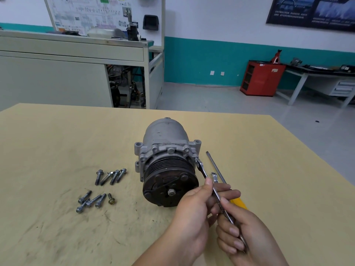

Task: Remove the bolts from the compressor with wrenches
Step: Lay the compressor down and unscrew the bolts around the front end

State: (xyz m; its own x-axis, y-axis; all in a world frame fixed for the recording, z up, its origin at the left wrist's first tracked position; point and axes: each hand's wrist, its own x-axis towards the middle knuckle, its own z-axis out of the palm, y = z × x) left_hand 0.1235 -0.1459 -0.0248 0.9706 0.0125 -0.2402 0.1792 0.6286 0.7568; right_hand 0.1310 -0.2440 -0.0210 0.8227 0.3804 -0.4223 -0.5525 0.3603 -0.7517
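The compressor (169, 148) lies on the table (57, 141), pulley toward the camera. The left hand (192, 212) pinches a wrench (201, 168) between thumb and fingers, its head at a bolt (196, 159) on the compressor's right flange. The right hand (242, 233) has its fingers curled round a second wrench (214, 176). Loose bolts (111, 176) lie to the compressor's left, and a yellow-handled screwdriver (216, 167) lies just to its right.
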